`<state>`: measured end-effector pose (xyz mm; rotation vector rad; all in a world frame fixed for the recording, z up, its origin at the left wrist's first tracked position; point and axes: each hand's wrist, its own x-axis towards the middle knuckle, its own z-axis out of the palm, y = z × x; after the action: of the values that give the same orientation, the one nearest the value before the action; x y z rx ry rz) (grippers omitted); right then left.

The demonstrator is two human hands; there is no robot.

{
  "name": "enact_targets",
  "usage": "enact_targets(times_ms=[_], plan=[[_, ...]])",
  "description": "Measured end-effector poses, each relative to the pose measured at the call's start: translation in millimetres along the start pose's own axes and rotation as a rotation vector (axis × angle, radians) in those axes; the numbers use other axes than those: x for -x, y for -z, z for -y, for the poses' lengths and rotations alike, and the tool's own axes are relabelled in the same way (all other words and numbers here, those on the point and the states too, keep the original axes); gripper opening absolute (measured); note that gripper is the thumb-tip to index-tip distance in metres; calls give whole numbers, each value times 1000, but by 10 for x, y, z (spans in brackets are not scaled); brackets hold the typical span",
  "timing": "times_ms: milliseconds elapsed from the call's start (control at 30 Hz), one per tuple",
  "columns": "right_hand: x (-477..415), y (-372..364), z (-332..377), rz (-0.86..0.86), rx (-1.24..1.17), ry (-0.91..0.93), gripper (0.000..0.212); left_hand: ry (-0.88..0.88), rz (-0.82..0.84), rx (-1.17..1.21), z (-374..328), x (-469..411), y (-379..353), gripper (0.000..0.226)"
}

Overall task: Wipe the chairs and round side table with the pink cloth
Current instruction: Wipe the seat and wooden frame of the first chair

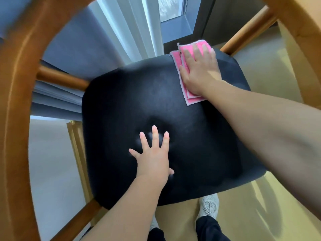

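The black padded chair seat (pixel 173 110) fills the middle of the frame. A folded pink cloth (pixel 185 73) lies flat at its upper right corner, under the right hand (pixel 199 70). The left hand (pixel 154 159) rests spread, palm down, near the lower centre.

My right hand (pixel 199 70) presses the pink cloth (pixel 186 66) flat on the black chair seat (pixel 121 105); my left hand (pixel 153 157) rests spread beside.

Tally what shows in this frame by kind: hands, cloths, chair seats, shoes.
Hands: 2, left hand flat on the seat, right hand pressing the cloth
Pink cloth: 1
Black chair seat: 1
Shoes: 2, one clear, one mostly hidden
Total: 6
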<state>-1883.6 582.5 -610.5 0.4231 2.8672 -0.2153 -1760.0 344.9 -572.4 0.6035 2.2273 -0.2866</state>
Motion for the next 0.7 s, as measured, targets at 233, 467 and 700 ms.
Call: enact_targets(times_ms=[233,467,700], plan=[[84,9,-45,-28,-35,4,60,4,30,-4,-6,-1,22,114],[697,-150,-311,-53,-44,-36,61,12,29,-19,-8,4,47,114],[1686,-351,-535,-65,-133,-165,57,9,-24,-65,4,-4,20,117]])
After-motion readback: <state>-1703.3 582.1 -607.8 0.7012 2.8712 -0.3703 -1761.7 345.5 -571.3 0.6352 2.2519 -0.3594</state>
